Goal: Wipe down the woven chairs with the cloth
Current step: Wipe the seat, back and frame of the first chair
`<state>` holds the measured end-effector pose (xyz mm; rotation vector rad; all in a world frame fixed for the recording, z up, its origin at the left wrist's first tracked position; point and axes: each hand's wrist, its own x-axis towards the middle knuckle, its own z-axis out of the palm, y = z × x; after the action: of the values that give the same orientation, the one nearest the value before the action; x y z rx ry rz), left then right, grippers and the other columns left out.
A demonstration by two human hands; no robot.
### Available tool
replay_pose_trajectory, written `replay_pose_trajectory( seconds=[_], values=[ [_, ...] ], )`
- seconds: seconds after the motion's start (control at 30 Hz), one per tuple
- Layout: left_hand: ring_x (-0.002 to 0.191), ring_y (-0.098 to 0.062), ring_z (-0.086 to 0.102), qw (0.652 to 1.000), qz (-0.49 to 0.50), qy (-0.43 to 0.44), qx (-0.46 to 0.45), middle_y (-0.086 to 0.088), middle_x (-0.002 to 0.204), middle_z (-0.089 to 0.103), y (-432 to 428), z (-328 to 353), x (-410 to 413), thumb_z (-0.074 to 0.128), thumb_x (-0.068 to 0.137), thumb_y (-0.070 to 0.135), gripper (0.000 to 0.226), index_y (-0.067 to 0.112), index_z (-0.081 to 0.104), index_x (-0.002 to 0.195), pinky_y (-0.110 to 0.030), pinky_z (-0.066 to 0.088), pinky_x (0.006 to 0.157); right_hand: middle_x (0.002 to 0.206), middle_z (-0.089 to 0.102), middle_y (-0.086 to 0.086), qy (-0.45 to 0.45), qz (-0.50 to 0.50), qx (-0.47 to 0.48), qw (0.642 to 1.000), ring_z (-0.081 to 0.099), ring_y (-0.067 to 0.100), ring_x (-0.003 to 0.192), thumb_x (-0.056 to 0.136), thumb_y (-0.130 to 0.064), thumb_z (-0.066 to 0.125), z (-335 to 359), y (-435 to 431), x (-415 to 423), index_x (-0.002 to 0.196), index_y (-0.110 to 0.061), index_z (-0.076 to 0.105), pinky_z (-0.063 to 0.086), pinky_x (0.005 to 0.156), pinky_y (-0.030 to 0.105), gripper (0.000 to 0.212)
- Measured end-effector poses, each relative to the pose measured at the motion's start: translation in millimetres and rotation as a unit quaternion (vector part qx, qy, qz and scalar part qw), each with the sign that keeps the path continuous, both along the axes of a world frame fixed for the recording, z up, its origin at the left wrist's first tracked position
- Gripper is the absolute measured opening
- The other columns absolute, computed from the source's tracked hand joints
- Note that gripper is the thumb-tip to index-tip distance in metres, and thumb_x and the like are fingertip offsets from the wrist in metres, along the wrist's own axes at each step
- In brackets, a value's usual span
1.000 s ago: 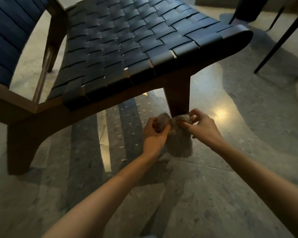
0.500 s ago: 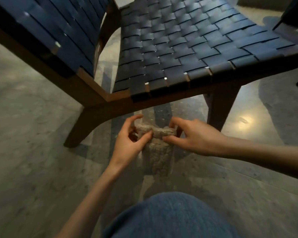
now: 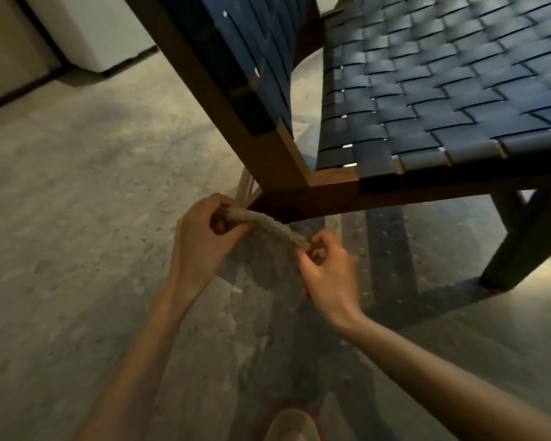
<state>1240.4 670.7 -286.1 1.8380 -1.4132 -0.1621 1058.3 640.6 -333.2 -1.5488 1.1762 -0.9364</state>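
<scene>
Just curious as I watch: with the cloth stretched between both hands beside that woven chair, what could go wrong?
The left hand and right hand only pinch the cloth by its top edge, so it could slip and drop onto the floor. The woven seat shows gaps between straps where the cloth might snag. The wooden frame has a corner close above the hands; knuckles could bump it.

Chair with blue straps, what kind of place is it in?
Probably an indoor lounge or lobby, maybe a home. The low woven chair has a wooden frame, the floor is shiny speckled stone, and a white block stands at the back.
</scene>
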Motion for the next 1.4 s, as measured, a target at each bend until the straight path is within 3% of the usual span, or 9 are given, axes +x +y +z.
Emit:
replay_pose_trajectory(
  seconds=[0.2, 0.33, 0.47, 0.57, 0.73, 0.93, 1.13, 1.33, 1.4],
  values=[
    [0.076, -0.005, 0.054, 0.997, 0.003, 0.056, -0.058, 0.004, 0.089, 0.06, -39.7, -7.6, 1.3, 0.07, 0.083, 0.024, 0.025, 0.027, 0.053, 0.102, -0.015, 0.044, 0.066, 0.09, 0.059, -0.016, -0.162, -0.196, 0.128, 0.959, 0.058, 0.0, 0.084, 0.093, -0.023, 0.058, -8.2, -13.7, 36.9, 0.088, -0.037, 0.05, 0.05, 0.08, 0.025, 0.016],
    [0.082, 0.006, 0.057, 0.984, -0.001, 0.142, -0.105, 0.019, 0.095, 0.056, -42.0, -19.5, -4.9, 0.072, 0.082, 0.022, 0.038, 0.024, 0.046, 0.109, -0.011, 0.047, 0.07, 0.105, 0.055, -0.014, -0.273, -0.211, 0.218, 0.913, 0.053, -0.003, 0.091, 0.086, -0.024, 0.068, -3.1, -11.4, 53.8, 0.116, -0.03, 0.043, 0.042, 0.075, 0.014, 0.039],
    [0.101, -0.014, 0.057, 0.992, -0.011, 0.086, -0.094, 0.012, 0.101, 0.057, -42.6, -31.9, -8.4, 0.06, 0.086, 0.032, 0.035, 0.018, 0.058, 0.117, -0.024, 0.048, 0.085, 0.113, 0.062, -0.001, -0.367, -0.224, 0.278, 0.859, 0.061, 0.01, 0.102, 0.08, -0.017, 0.075, 7.0, -19.2, 66.5, 0.126, -0.015, 0.043, 0.05, 0.091, 0.026, 0.056],
    [0.108, -0.013, 0.047, 0.996, -0.039, 0.03, -0.074, 0.02, 0.106, 0.049, -44.5, -40.4, -6.2, 0.06, 0.086, 0.038, 0.05, 0.015, 0.054, 0.129, -0.01, 0.037, 0.086, 0.124, 0.062, 0.005, -0.387, -0.218, 0.271, 0.854, 0.059, 0.016, 0.114, 0.084, -0.017, 0.07, 4.8, -20.0, 76.5, 0.133, -0.01, 0.049, 0.046, 0.102, 0.033, 0.054],
    [0.115, -0.017, 0.048, 0.993, -0.099, -0.008, -0.065, -0.013, 0.125, 0.054, -51.9, -55.4, 3.3, 0.059, 0.091, 0.013, 0.049, 0.001, 0.044, 0.137, -0.011, 0.034, 0.095, 0.101, 0.067, -0.002, -0.347, -0.219, 0.167, 0.897, 0.064, -0.002, 0.088, 0.09, -0.015, 0.062, -11.8, -19.4, 93.3, 0.107, -0.015, 0.062, 0.047, 0.073, 0.01, 0.017],
    [0.11, -0.002, 0.044, 0.994, -0.106, 0.03, -0.024, -0.018, 0.126, 0.05, -36.9, -90.7, 35.5, 0.053, 0.092, -0.003, 0.046, -0.002, 0.042, 0.136, -0.006, 0.036, 0.092, 0.097, 0.065, 0.006, -0.216, -0.135, 0.127, 0.959, 0.059, 0.0, 0.079, 0.093, -0.014, 0.058, -50.4, -15.8, 117.8, 0.105, -0.005, 0.06, 0.043, 0.069, 0.008, 0.015],
    [0.133, -0.027, 0.033, 0.992, -0.061, 0.055, 0.097, -0.021, 0.141, 0.036, -20.8, -136.1, 68.3, 0.044, 0.098, 0.005, 0.047, -0.001, 0.03, 0.143, -0.036, 0.027, 0.114, 0.084, 0.061, -0.011, -0.1, -0.022, 0.161, 0.982, 0.057, -0.004, 0.072, 0.092, -0.014, 0.058, -90.9, -23.4, 143.0, 0.105, -0.013, 0.064, 0.038, 0.059, 0.003, 0.014],
    [0.135, -0.03, 0.034, 0.981, -0.064, 0.073, 0.167, -0.018, 0.145, 0.036, -16.2, -152.0, 90.2, 0.043, 0.098, 0.006, 0.05, 0.002, 0.026, 0.145, -0.047, 0.027, 0.112, 0.123, 0.059, 0.024, -0.133, 0.041, 0.303, 0.943, 0.056, 0.034, 0.115, 0.091, 0.001, 0.056, -104.6, -29.6, 162.9, 0.127, 0.004, 0.052, 0.044, 0.101, 0.046, 0.037],
    [0.136, -0.031, 0.034, 0.983, -0.052, 0.076, 0.158, -0.018, 0.146, 0.037, -15.0, -154.2, 89.2, 0.044, 0.098, 0.005, 0.049, 0.002, 0.028, 0.144, -0.046, 0.026, 0.112, 0.12, 0.061, 0.024, -0.183, 0.006, 0.326, 0.928, 0.058, 0.033, 0.113, 0.09, 0.003, 0.056, -104.9, -26.4, 162.1, 0.123, 0.002, 0.057, 0.047, 0.098, 0.044, 0.033]
  ],
)
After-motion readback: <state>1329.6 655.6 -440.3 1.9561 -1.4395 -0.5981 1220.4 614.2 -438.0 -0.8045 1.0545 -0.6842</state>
